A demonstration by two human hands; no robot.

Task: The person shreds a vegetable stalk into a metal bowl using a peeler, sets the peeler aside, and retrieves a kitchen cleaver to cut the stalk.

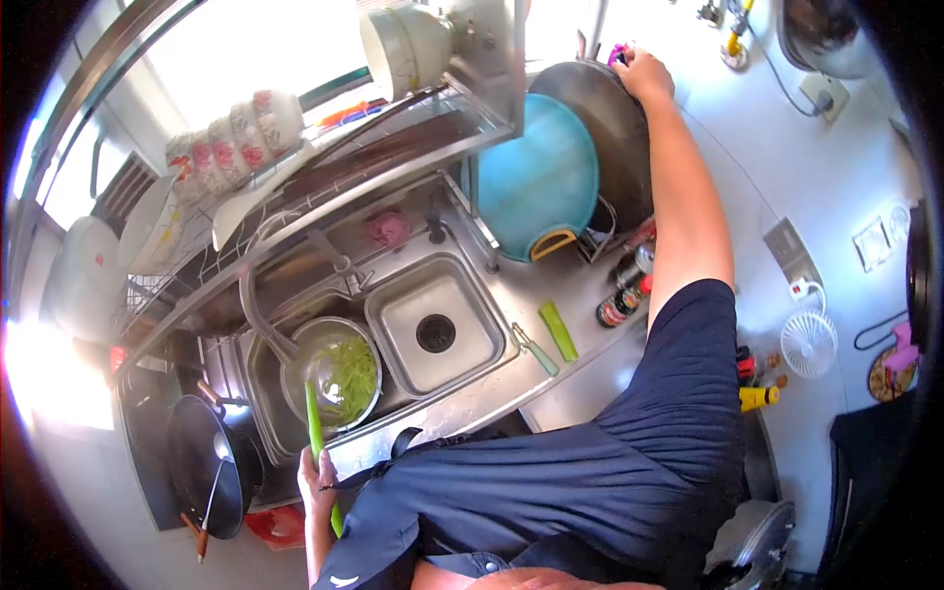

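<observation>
My left hand (317, 480) is closed round a long green stalk (314, 418), whose upper end reaches over a metal bowl (371, 398) in the left sink basin. Green strips (351, 379) lie in that bowl. My right arm stretches to the back, where my right hand (644, 74) grips a small purple and black object (619, 56) beside the rim of a large dark pan (605, 123). A blue basin (541, 177) leans in front of the pan. On the counter lie a peeler (535, 350) and a short green piece (559, 331).
The right sink basin (462, 339) has a black drain. Above the sink, a dish rack (403, 162) holds bowls (236, 138). Dark bottles (619, 305) stand right of the counter pieces. A wok (206, 467) sits at the left, and a small white fan (808, 344) at the right.
</observation>
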